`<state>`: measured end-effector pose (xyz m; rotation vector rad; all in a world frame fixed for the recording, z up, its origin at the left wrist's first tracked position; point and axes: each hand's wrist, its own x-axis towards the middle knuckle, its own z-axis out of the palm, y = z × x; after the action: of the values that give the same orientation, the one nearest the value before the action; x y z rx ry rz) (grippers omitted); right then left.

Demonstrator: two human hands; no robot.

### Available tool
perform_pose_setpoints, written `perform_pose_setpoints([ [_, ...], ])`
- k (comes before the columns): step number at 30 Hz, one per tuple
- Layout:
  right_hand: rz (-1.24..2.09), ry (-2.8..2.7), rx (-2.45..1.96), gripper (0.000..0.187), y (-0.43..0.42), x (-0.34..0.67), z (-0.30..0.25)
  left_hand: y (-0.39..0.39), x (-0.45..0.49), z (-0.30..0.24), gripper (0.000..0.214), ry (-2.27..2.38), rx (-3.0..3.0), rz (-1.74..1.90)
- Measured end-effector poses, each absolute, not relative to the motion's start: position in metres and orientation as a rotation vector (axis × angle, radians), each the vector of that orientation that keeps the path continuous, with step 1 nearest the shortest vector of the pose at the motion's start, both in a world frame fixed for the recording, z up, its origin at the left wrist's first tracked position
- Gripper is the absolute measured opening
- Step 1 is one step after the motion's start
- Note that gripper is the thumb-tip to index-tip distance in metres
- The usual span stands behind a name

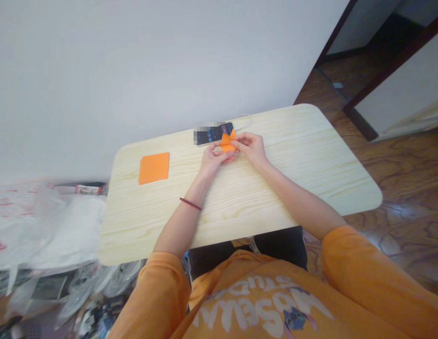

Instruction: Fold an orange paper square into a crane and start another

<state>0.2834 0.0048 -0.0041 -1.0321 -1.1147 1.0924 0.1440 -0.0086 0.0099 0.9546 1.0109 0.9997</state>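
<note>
I'm pinching a small folded piece of orange origami paper (pixel 228 142) between both hands, up off the tabletop near its far edge. It has pointed flaps and an uneven, bow-like outline, but I can't make out every fold from this view. My left hand (pixel 214 160) is closed around its lower left side, with the fingers curled in, while my right hand (pixel 250 148) grips it from the right between the thumb and fingers. Neither hand is relaxed, and my fingertips nearly meet under the paper.

Just behind the paper, its upper left part overlapping the view of it, a black smartphone (pixel 214 134) lies with its screen lit. The digits on it are too small to read, and one end is blurred out. A white charging cable (pixel 246 121) curves away from it along the table.

To my left, well apart from my hands, a flat square of orange paper (pixel 154 168) lies on the pale pine table (pixel 240 207). A dark beaded bracelet (pixel 190 203) circles my left wrist, and my orange sleeves (pixel 360 268) show at the bottom of the view. Plastic bags (pixel 28 226) are piled beyond the table's left side, with a patterned wood floor (pixel 399 165) to the right.
</note>
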Motion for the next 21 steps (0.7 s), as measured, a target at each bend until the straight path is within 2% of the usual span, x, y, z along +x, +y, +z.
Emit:
perform_pose_setpoints([
  [12,1.058,-1.158,-1.088,0.033,0.0018,0.2829,-0.0021,-0.0096,0.144,0.0078,0.062,1.019,0.989,0.986],
  [21,1.037,-1.16,-1.116,0.029,0.0057,0.2861,-0.0046,-0.0094,0.1432,0.0072,0.062,1.004,0.967,0.976],
])
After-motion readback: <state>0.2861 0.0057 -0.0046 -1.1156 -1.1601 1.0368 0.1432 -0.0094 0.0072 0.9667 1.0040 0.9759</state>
